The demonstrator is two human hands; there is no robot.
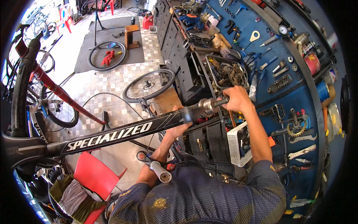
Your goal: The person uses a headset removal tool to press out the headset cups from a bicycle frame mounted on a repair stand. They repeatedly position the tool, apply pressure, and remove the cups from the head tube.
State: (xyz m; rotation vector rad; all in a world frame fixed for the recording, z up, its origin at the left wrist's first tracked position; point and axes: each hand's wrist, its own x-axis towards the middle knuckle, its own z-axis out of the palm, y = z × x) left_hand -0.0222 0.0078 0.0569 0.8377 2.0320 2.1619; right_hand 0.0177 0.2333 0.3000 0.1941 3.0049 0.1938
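A black bicycle frame (108, 139) with white lettering crosses in front of me, from the left edge to the middle. At its right end, round metal discs (209, 106) sit on a dark threaded rod (221, 102), which looks like a press tool. My right hand (237, 99) is closed around the rod's outer end. Beneath the tube, my left hand (178, 128) wraps the frame near that end; some of its fingers are hidden behind the tube. A blurred bluish piece (188, 115) shows beside them. Below my left hand, a crank arm (160, 171) or similar silver part stands near my left forearm.
A blue tool board (278, 80) with hanging wrenches lines the right. Close to my right forearm are a metal tray of small parts (225, 71) and a white perforated basket (238, 143). A red chair (99, 173) stands lower left. Wheels (149, 86) lie on the tiled floor.
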